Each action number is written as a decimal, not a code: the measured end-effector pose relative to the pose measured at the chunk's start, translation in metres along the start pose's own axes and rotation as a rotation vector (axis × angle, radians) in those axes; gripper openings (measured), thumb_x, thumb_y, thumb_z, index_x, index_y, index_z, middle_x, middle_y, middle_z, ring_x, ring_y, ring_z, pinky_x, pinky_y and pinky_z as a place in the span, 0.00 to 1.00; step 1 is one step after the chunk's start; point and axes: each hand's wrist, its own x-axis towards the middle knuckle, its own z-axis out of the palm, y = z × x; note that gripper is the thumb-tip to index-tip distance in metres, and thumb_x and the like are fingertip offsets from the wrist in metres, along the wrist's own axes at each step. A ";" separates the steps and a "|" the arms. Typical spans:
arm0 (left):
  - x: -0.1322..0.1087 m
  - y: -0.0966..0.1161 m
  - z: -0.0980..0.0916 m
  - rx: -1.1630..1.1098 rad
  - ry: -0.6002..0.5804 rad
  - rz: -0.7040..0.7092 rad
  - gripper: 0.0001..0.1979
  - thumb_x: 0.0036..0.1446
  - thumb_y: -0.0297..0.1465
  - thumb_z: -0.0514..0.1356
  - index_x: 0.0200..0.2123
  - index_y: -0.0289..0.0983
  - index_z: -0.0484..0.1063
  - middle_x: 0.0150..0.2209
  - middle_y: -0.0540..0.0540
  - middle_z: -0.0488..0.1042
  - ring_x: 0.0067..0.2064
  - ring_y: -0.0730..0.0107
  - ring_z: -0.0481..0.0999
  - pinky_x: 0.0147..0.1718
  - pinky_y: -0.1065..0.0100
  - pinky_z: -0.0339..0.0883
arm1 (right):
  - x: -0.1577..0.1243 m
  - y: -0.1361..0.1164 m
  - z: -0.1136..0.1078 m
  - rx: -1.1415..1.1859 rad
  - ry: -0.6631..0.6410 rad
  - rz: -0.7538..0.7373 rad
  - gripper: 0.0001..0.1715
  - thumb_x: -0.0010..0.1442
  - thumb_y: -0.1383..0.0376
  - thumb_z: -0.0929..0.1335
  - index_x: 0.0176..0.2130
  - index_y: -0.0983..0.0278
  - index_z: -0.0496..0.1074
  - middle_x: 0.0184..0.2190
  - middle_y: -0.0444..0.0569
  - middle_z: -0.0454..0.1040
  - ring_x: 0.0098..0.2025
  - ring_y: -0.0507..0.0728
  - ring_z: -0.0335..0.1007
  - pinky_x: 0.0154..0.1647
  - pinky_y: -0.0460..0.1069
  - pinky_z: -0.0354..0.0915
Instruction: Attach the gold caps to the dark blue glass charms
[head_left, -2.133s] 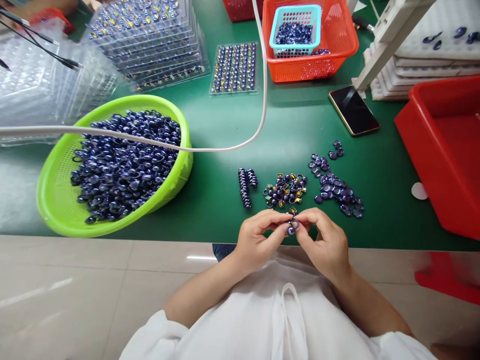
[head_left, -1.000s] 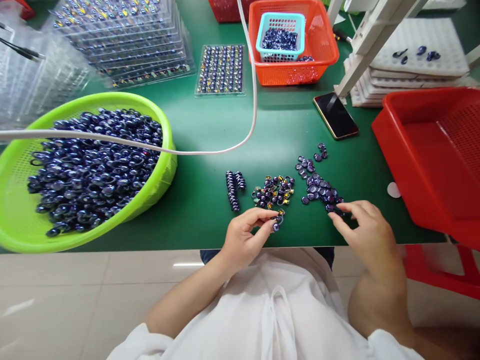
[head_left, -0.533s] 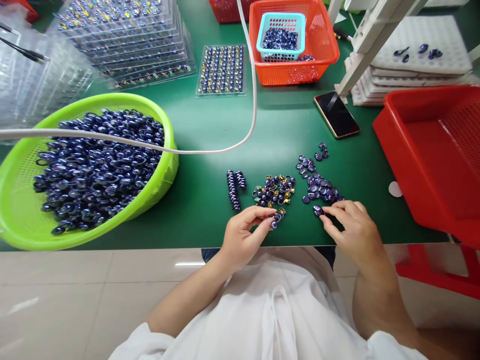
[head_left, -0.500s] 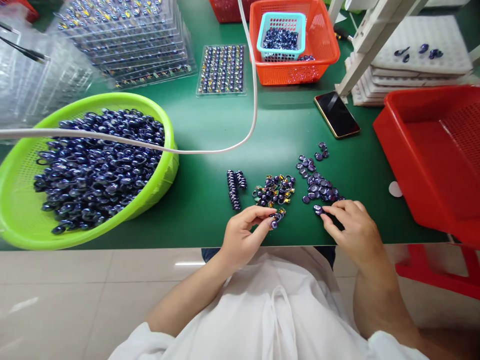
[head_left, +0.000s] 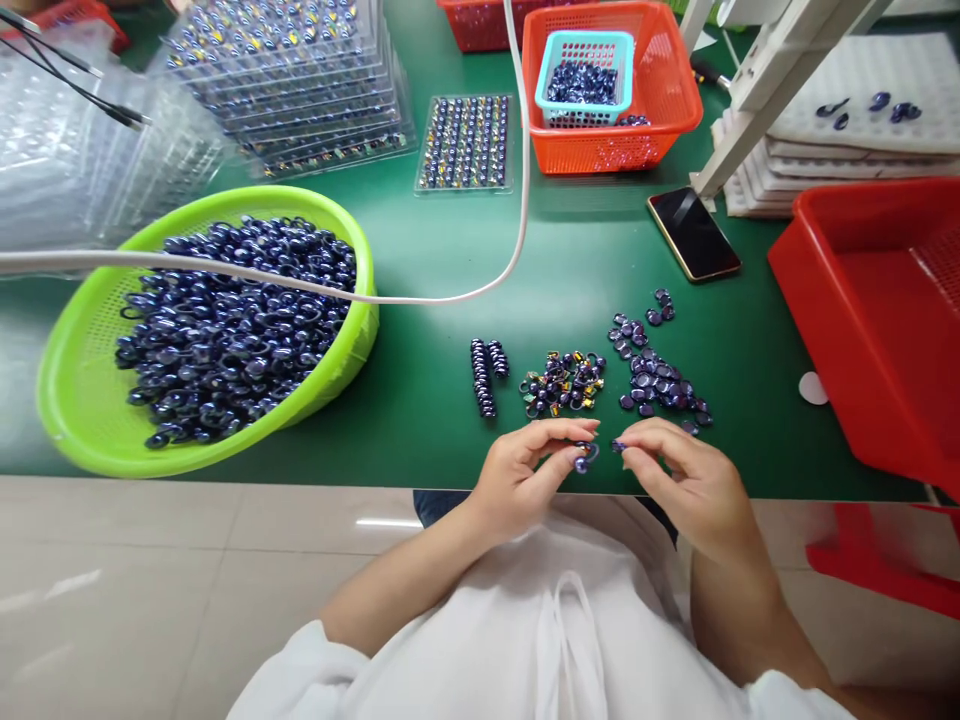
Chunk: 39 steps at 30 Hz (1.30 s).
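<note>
My left hand (head_left: 525, 470) pinches a small dark-blue ring piece (head_left: 583, 457) at the table's front edge. My right hand (head_left: 679, 475) pinches a tiny dark-blue flat stone (head_left: 618, 446) and holds it just right of that ring. Beyond my hands lie a pile of flat blue stones (head_left: 660, 380), a pile of ring pieces with gold bits (head_left: 564, 382), and two short rows of stacked finished pieces (head_left: 486, 372).
A lime-green basket (head_left: 90, 420) full of blue ring pieces sits at left, with a white cable (head_left: 420, 297) across it. Clear blister trays (head_left: 292, 80), an orange basket (head_left: 667, 90) holding a small teal basket (head_left: 585, 45), a phone (head_left: 694, 235) and a red bin (head_left: 885, 320) surround the green table.
My right hand took a stone from the right pile and brought it left toward the ring in my left hand. The camera view shifted slightly.
</note>
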 end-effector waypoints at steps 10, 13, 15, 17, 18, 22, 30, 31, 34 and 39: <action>-0.004 0.002 0.000 -0.113 0.088 -0.103 0.09 0.62 0.31 0.64 0.44 0.35 0.78 0.48 0.39 0.83 0.50 0.60 0.82 0.51 0.62 0.76 | -0.001 -0.007 0.048 -0.086 0.306 -0.047 0.09 0.62 0.68 0.70 0.43 0.57 0.74 0.36 0.45 0.80 0.34 0.54 0.77 0.38 0.50 0.74; 0.000 0.000 -0.003 -0.253 0.137 -0.207 0.11 0.58 0.34 0.68 0.42 0.34 0.79 0.42 0.40 0.84 0.43 0.62 0.84 0.47 0.63 0.78 | 0.001 -0.008 0.046 -0.065 0.269 -0.117 0.09 0.62 0.70 0.70 0.42 0.57 0.74 0.37 0.46 0.79 0.37 0.55 0.76 0.40 0.50 0.74; 0.003 -0.002 -0.003 -0.376 0.153 -0.263 0.14 0.55 0.36 0.70 0.40 0.34 0.79 0.40 0.40 0.84 0.42 0.61 0.84 0.45 0.62 0.79 | 0.002 -0.008 0.045 0.032 0.234 -0.095 0.08 0.62 0.70 0.70 0.41 0.57 0.74 0.37 0.46 0.78 0.38 0.55 0.76 0.41 0.51 0.75; 0.005 -0.004 -0.003 -0.448 0.174 -0.300 0.15 0.51 0.37 0.73 0.40 0.34 0.80 0.38 0.41 0.84 0.40 0.62 0.84 0.43 0.62 0.79 | 0.001 -0.009 0.044 0.187 0.190 -0.028 0.05 0.63 0.68 0.70 0.40 0.57 0.74 0.37 0.47 0.77 0.38 0.55 0.76 0.40 0.51 0.76; 0.006 -0.004 -0.002 -0.460 0.189 -0.313 0.16 0.50 0.37 0.74 0.39 0.34 0.81 0.37 0.42 0.84 0.38 0.64 0.83 0.41 0.63 0.79 | 0.001 -0.010 0.045 0.267 0.171 0.006 0.05 0.63 0.68 0.70 0.40 0.57 0.75 0.37 0.46 0.77 0.38 0.55 0.77 0.39 0.51 0.76; 0.006 -0.006 -0.001 -0.450 0.224 -0.332 0.15 0.45 0.36 0.75 0.37 0.35 0.83 0.32 0.45 0.83 0.31 0.70 0.81 0.37 0.66 0.79 | 0.000 -0.016 0.051 0.471 0.152 0.088 0.04 0.64 0.65 0.71 0.41 0.58 0.76 0.37 0.46 0.79 0.36 0.55 0.80 0.39 0.50 0.79; 0.001 -0.002 -0.001 -0.154 0.288 -0.215 0.11 0.50 0.35 0.72 0.37 0.38 0.85 0.36 0.43 0.85 0.36 0.64 0.84 0.39 0.66 0.79 | 0.004 -0.016 0.057 0.482 0.198 0.121 0.06 0.62 0.65 0.72 0.42 0.57 0.78 0.38 0.44 0.81 0.36 0.54 0.81 0.40 0.49 0.80; 0.001 0.000 -0.002 -0.084 0.291 -0.169 0.09 0.52 0.34 0.71 0.38 0.39 0.85 0.36 0.44 0.85 0.36 0.65 0.83 0.38 0.67 0.79 | 0.004 -0.016 0.057 0.484 0.193 0.120 0.06 0.62 0.66 0.72 0.42 0.57 0.78 0.38 0.44 0.81 0.36 0.53 0.81 0.41 0.48 0.80; 0.000 0.004 -0.001 0.085 0.278 -0.016 0.09 0.55 0.29 0.68 0.40 0.40 0.85 0.35 0.45 0.85 0.34 0.67 0.82 0.36 0.69 0.77 | 0.004 -0.015 0.056 0.489 0.189 0.116 0.07 0.63 0.67 0.71 0.42 0.57 0.78 0.38 0.44 0.81 0.36 0.53 0.80 0.40 0.48 0.80; 0.000 0.004 -0.001 0.141 0.304 0.083 0.09 0.56 0.26 0.67 0.40 0.40 0.85 0.34 0.45 0.85 0.33 0.68 0.82 0.34 0.70 0.76 | 0.002 -0.016 0.056 0.497 0.190 0.083 0.08 0.63 0.68 0.71 0.42 0.57 0.78 0.39 0.44 0.80 0.39 0.54 0.81 0.41 0.47 0.79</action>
